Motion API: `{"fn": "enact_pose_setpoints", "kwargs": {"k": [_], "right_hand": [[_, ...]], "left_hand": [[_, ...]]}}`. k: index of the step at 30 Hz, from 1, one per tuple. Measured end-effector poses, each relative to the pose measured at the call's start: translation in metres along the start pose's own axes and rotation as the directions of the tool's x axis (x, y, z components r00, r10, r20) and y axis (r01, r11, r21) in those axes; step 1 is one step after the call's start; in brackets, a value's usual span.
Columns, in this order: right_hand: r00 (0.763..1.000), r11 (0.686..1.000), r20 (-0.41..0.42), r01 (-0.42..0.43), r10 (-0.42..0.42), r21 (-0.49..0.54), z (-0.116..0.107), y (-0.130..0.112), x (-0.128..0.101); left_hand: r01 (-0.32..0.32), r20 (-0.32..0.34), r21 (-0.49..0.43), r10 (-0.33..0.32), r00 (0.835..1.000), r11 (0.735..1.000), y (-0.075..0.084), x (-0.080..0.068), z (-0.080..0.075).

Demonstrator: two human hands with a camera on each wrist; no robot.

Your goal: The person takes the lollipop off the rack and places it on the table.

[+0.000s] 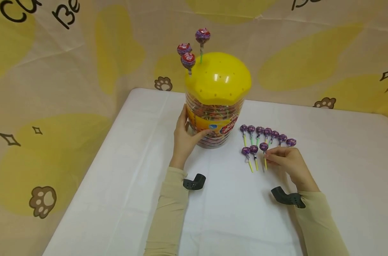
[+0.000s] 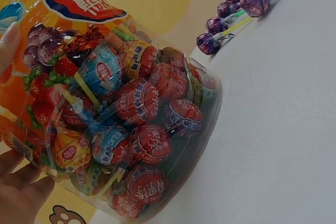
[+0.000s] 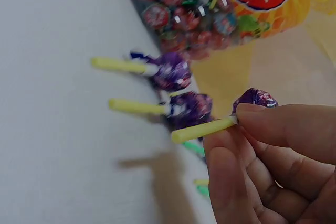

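Observation:
My left hand [image 1: 187, 140] holds a clear plastic jar [image 1: 210, 124] by its lower left side, thumb across the front. Through its wall in the left wrist view, many wrapped lollipops [image 2: 137, 100] show. A domed yellow lid [image 1: 224, 76] with small holes tops the jar. Three red-and-purple lollipops [image 1: 188, 61] stand up at the lid's left side. With thumb and fingertips my right hand [image 1: 288, 160] pinches a purple-wrapped lollipop [image 3: 205, 128] just below its head; its yellow stick points left in the right wrist view. Two more purple lollipops [image 1: 253, 149] lie close to its left.
Several purple lollipops [image 1: 259, 130] lie in a row on the white table [image 1: 127, 199], right of the jar and behind the right hand. A patterned cloth backdrop [image 1: 309, 60] rises behind the table. Each wrist wears a black mount [image 1: 286, 197].

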State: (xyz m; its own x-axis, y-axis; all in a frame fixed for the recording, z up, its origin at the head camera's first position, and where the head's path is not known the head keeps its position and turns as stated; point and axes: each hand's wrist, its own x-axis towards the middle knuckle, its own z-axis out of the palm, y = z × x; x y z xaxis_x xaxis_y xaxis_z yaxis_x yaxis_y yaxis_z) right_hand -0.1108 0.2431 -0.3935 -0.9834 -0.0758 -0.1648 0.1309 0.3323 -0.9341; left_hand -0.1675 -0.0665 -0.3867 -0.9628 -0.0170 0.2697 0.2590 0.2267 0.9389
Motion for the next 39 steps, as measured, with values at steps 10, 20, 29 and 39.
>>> {"fn": "enact_pose_setpoints", "kwargs": {"k": [10, 20, 29, 39], "right_hand": [[0.995, 0.996, -0.019, -0.095, 0.095, -0.003, 0.001, 0.016, 0.005], [0.995, 0.995, -0.012, -0.100, 0.100, -0.006, 0.002, 0.018, 0.007], [0.996, 0.994, -0.014, -0.092, 0.092, -0.049, 0.002, 0.017, 0.007], [0.996, 0.991, -0.026, -0.083, 0.080, -0.106, 0.003, 0.018, 0.008]], "left_hand": [[-0.004, 0.000, 0.008, 0.004, 1.000, 1.000, 0.001, -0.001, 0.000], [-0.005, -0.005, 0.013, 0.005, 1.000, 1.000, 0.002, -0.001, 0.000], [0.004, -0.001, -0.006, -0.004, 1.000, 1.000, 0.003, -0.002, 0.000], [0.005, -0.001, -0.010, -0.005, 1.000, 1.000, 0.004, -0.003, 0.000]]}}
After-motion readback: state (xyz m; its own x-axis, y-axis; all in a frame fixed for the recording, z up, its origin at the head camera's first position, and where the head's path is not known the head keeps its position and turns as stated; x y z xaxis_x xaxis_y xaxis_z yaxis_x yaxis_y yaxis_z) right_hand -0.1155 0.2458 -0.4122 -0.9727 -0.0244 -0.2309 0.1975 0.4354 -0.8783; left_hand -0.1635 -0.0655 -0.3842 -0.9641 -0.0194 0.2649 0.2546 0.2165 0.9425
